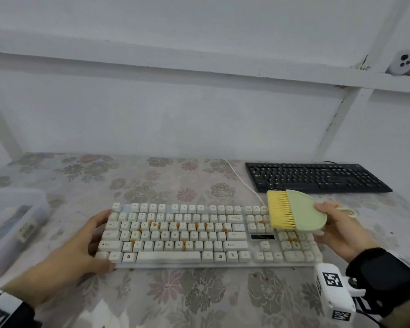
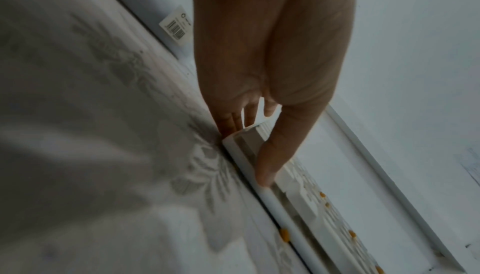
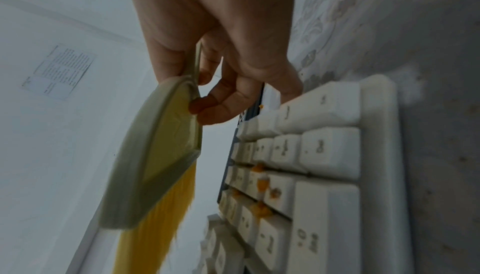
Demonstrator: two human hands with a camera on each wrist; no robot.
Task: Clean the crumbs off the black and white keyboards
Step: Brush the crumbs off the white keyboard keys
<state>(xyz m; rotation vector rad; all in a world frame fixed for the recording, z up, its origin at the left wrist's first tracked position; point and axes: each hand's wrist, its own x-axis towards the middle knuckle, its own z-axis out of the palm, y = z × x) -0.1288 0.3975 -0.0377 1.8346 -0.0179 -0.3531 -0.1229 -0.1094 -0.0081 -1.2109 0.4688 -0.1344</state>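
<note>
While the left hand [image 1: 81,247] steadies the crumb-flecked white keyboard [image 1: 206,235], right-hand fingers [image 3: 215,109] pinch a half-round green brush [image 1: 301,210] with yellow bristles.

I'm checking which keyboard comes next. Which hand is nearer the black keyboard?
Right. The right hand holds the brush just before the black keyboard; the left hand is at the white keyboard's far end.

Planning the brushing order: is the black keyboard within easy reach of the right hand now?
Probably yes: the right hand with the brush hovers just in front of the black keyboard, nothing between.
</note>
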